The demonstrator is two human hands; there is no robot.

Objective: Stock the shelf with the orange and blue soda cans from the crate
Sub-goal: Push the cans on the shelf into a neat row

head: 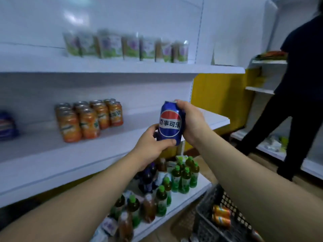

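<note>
Blue can [170, 123]: upright in the air before the middle shelf [52, 154], gripped by both hands.
Left hand [150, 145]: fingers curl round its base.
Right hand [190, 119]: wraps its top and side.
Orange cans [87, 119]: grouped on the middle shelf.
Crate [209, 215]: lower right, orange cans inside.

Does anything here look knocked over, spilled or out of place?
Nothing looks spilled or damaged. The shelved orange cans stand upright together. Only the loose cans in the crate lie on their sides; the bottom-shelf bottles are mixed kinds.
</note>
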